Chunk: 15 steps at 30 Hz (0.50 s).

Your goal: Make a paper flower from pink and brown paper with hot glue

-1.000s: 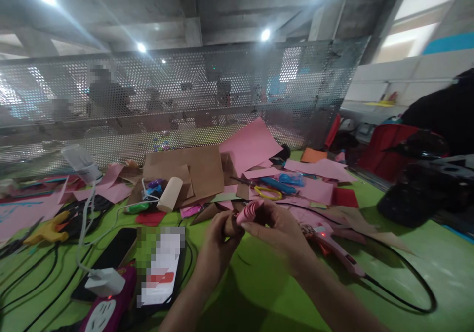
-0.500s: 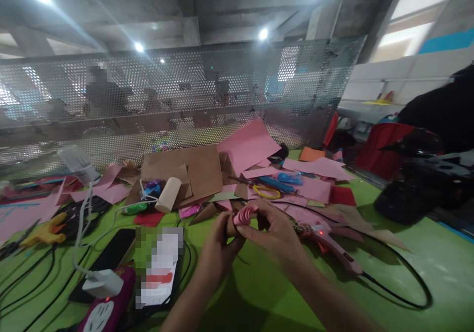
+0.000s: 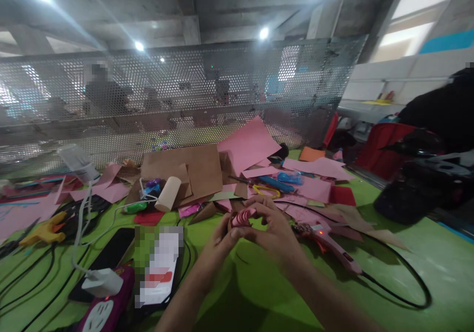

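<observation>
A small piece of folded pink paper [image 3: 243, 217], with ridges stacked side by side, is held in front of me over the green table. My left hand [image 3: 219, 240] is closed around its left end, where a bit of brown shows by the fingers. From the other side my right hand [image 3: 273, 230] pinches it, thumb below and fingers above. The two thumbs nearly meet under the paper. Just right of my right hand lies a pink hot glue gun [image 3: 335, 248] with a red light lit. Yellow-handled scissors [image 3: 267, 190] rest behind my hands.
Brown cardboard [image 3: 203, 166], pink paper sheets [image 3: 250, 144] and a cardboard tube [image 3: 169, 194] clutter the back. At left are a phone [image 3: 159, 272], a purple power strip [image 3: 107, 302] and cables. A perforated metal screen [image 3: 177, 90] borders the table; a person in black is at right.
My left thumb has shifted up and right onto the lower edge of the paper. My right fingers have moved slightly, and the paper has turned a little.
</observation>
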Tool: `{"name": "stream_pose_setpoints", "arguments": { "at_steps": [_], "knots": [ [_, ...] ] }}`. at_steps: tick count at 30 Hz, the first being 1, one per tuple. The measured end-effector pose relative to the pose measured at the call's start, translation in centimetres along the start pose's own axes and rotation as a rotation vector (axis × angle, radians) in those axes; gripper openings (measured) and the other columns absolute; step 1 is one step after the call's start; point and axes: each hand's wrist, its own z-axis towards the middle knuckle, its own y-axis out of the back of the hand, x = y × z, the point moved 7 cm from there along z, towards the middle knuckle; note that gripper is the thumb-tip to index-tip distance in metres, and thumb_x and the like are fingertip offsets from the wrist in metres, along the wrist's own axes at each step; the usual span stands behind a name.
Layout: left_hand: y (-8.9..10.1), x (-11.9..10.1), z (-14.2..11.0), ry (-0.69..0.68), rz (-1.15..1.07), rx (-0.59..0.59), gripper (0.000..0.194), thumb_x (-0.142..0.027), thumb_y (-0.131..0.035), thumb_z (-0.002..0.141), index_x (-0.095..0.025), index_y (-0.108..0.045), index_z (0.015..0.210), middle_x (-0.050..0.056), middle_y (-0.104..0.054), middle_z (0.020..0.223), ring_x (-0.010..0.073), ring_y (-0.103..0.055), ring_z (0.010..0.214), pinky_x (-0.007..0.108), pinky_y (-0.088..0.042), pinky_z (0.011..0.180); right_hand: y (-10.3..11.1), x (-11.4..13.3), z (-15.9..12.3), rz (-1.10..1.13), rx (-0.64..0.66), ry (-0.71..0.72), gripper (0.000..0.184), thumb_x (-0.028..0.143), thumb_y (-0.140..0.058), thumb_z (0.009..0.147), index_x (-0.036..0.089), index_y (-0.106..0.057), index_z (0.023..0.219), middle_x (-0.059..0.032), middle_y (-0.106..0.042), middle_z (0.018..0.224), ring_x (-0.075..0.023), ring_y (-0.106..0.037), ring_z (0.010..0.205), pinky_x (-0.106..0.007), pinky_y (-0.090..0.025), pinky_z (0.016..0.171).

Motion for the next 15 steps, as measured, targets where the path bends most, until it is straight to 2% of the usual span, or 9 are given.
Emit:
{"name": "stream_pose_setpoints", "arguments": {
  "at_steps": [3, 7, 12, 15],
  "knots": [
    [0.3, -0.1, 0.0, -0.01, 0.036, -0.05, 0.06, -0.06, -0.068, 0.074, -0.016, -0.067, 0.116, 0.013, -0.071, 0.102, 0.0301, -0.062, 0.099, 0.035, -0.048, 0.079, -0.2, 0.2, -0.1, -0.071, 0.007, 0.038, 0.012, 0.014, -0.072, 0.067, 0.021, -0.063, 0.068, -0.0046, -0.058, 0.1, -0.0248, -0.055, 0.1, -0.038, -0.045, 0.086],
    [-0.1, -0.6, 0.1, 0.0, 0.071, -0.051, 0.059, -0.062, -0.067, 0.074, -0.016, -0.068, 0.11, 0.011, -0.072, 0.097, 0.0264, -0.063, 0.091, 0.032, -0.047, 0.075, -0.8, 0.5, -0.4, -0.127, 0.032, 0.085, 0.012, 0.013, -0.072, 0.072, 0.021, -0.063, 0.071, -0.0048, -0.058, 0.102, -0.0246, -0.055, 0.102, -0.038, -0.045, 0.088],
    [-0.5, -1.2, 0.1, 0.007, 0.073, -0.031, 0.055, -0.061, -0.065, 0.076, -0.016, -0.07, 0.107, 0.009, -0.071, 0.094, 0.0206, -0.063, 0.08, 0.027, -0.045, 0.068, -1.2, 0.4, -0.4, -0.174, 0.068, 0.098, 0.016, 0.011, -0.074, 0.07, 0.021, -0.065, 0.077, -0.0051, -0.058, 0.105, -0.0241, -0.055, 0.102, -0.037, -0.046, 0.087],
    [-0.4, -1.6, -0.1, 0.029, 0.071, -0.06, 0.052, -0.058, -0.064, 0.078, -0.015, -0.071, 0.108, 0.007, -0.07, 0.085, 0.0165, -0.059, 0.071, 0.024, -0.041, 0.06, -1.4, 0.7, -0.3, -0.169, 0.085, 0.117, 0.016, 0.012, -0.074, 0.071, 0.021, -0.066, 0.083, -0.0057, -0.058, 0.105, -0.0241, -0.056, 0.102, -0.037, -0.047, 0.087]
  ]
}}
